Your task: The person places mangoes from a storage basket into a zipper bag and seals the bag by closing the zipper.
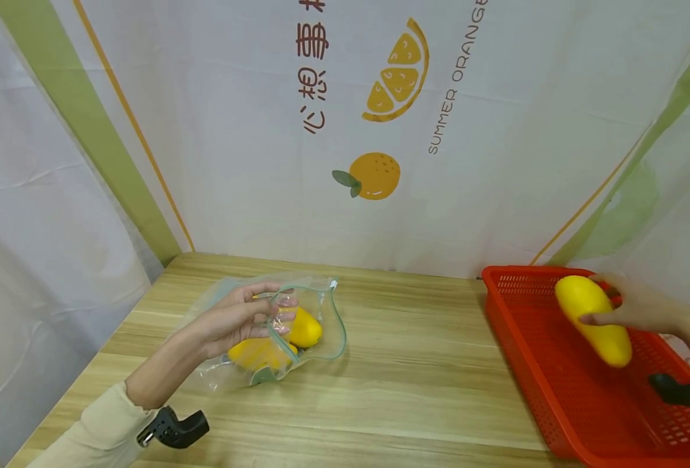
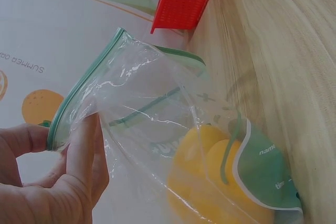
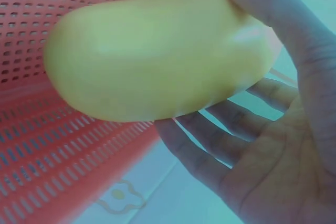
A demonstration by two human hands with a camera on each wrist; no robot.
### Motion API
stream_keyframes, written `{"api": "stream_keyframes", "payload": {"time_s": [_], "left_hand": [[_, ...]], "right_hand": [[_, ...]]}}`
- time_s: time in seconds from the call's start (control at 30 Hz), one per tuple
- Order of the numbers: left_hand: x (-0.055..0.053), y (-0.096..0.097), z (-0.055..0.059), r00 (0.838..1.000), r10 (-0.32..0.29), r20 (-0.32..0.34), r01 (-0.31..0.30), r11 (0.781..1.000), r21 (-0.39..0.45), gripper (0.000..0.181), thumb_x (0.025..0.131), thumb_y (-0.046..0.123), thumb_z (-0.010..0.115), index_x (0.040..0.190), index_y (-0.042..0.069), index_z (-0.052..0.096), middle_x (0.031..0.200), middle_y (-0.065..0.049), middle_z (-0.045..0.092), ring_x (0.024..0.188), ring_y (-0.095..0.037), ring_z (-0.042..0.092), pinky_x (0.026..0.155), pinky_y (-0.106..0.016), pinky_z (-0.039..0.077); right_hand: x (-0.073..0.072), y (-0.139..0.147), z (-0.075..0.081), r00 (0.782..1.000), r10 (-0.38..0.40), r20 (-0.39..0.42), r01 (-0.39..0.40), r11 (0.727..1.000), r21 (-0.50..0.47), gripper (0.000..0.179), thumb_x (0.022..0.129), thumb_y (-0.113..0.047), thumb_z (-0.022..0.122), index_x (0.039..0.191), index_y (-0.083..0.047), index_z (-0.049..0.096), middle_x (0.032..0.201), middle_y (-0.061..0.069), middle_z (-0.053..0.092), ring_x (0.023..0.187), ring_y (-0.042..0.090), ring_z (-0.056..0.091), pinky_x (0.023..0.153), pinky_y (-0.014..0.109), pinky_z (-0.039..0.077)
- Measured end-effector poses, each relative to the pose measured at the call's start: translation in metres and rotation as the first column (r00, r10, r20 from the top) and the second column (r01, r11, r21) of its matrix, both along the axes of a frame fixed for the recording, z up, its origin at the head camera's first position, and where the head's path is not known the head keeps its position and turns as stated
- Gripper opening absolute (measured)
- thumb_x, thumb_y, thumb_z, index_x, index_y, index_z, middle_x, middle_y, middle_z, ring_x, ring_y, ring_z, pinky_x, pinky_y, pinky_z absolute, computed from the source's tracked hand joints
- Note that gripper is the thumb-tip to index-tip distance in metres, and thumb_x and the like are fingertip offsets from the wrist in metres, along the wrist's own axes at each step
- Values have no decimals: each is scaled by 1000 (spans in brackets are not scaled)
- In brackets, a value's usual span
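Observation:
My left hand (image 1: 233, 318) holds the rim of a clear zip bag (image 2: 144, 85) with a green closure, at the left of the table. The bag's mouth gapes towards the right. Inside it lie two yellow mangoes (image 1: 306, 329), blurred by the plastic in the left wrist view. Over at the right, my right hand (image 1: 649, 309) grips another yellow mango (image 1: 584, 305), thumb on one side and fingers on the other. This mango hangs tilted over the red basket (image 1: 517, 354), and its full length shows in the right wrist view.
The basket has perforated walls and stands at the table's right side. A wood-grain table (image 1: 421, 364) stretches between bag and basket. White curtains (image 1: 233, 143) with orange prints and green stripes hang behind the table and along both sides.

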State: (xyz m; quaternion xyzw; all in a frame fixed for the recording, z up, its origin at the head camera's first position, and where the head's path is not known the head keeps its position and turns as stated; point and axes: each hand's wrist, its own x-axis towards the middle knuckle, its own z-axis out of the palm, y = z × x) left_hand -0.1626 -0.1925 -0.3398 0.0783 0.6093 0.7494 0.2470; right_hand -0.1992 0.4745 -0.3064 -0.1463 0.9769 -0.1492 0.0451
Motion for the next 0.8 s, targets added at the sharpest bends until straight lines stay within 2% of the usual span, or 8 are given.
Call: {"api": "stream_keyframes", "payload": {"time_s": [0.1,0.2,0.33,0.47,0.57,0.7,0.8], "left_hand": [[0,0,0,1000,-1,1,1,1000,-3,65,97,-5,50,154,-9,21,145,-27,49,114,-24,66,78,-28,61],[0,0,-1,1000,0,-1,0,1000,-9,66,97,-4,50,154,-8,20,144,-25,51,114,-24,66,77,-26,61],[0,0,-1,1000,0,-5,0,1000,-12,66,97,-4,51,154,-9,19,144,-26,51,115,-23,66,78,-27,61],[0,1,-1,1000,1,0,-1,1000,-10,67,97,-4,50,155,-9,18,145,-26,50,114,-23,66,78,-27,61],[-1,1,0,1000,5,4,-5,1000,-11,68,96,-4,50,155,-8,16,143,-25,52,113,-23,67,76,-27,61],[-1,2,0,1000,2,-4,-2,1000,-21,68,97,-4,50,156,-8,16,144,-26,51,113,-23,66,76,-26,61],[-1,1,0,1000,-2,-14,1,1000,-28,68,97,-4,50,155,-8,15,145,-26,50,114,-23,66,76,-25,61]], "right_hand": [[0,-3,3,1000,24,-17,-24,999,-21,82,83,-24,86,137,18,41,125,40,50,103,57,52,75,68,53],[1,-6,6,999,42,-34,-43,998,-47,81,83,-23,86,139,14,43,125,37,52,102,56,54,73,65,55],[0,-9,9,997,61,-55,-66,994,-82,79,82,-18,87,140,13,44,127,36,51,102,57,55,71,61,56],[-1,-12,11,996,60,-60,-66,992,-105,76,82,-15,86,139,14,44,130,37,49,105,59,53,75,64,55],[-1,-14,14,997,50,-50,-56,992,-115,76,84,-15,85,140,14,43,132,37,48,109,61,51,78,66,54],[-2,-20,18,1000,25,-15,-27,992,-124,78,87,-20,83,142,12,39,133,38,47,110,63,51,77,65,56],[-2,-24,22,1000,21,6,-20,990,-142,80,88,-21,82,144,12,36,130,41,48,106,60,56,73,58,59]]}}
